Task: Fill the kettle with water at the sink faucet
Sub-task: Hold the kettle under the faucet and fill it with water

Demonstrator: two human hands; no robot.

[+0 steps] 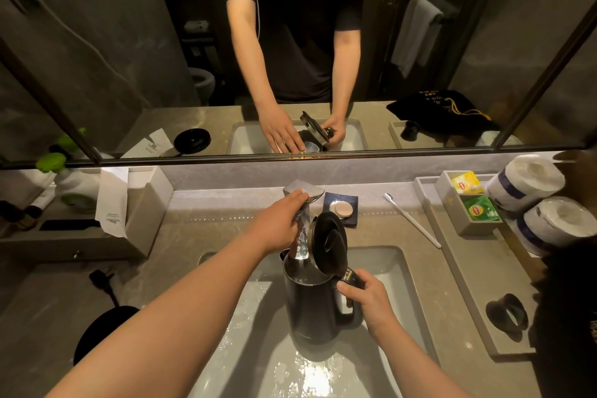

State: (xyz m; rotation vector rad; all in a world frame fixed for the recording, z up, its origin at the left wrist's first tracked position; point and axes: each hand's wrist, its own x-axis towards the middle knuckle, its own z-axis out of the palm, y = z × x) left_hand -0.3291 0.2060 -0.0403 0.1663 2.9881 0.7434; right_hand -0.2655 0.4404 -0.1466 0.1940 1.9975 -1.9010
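Note:
A dark grey kettle (311, 310) stands upright in the white sink (392, 271), its black lid (329, 244) flipped up. My right hand (368, 299) grips the kettle's handle at its right side. The chrome faucet (303, 192) reaches over the kettle's mouth, and water runs from it into the opening. My left hand (279, 223) rests on the faucet lever, fingers laid over its top.
The kettle's round black base (103, 331) with its cord lies on the counter at left. A toothbrush (412, 220), a soap dish (342, 210), a tray with tea bags (468, 200) and toilet rolls (529, 181) sit at right. A mirror rises behind the faucet.

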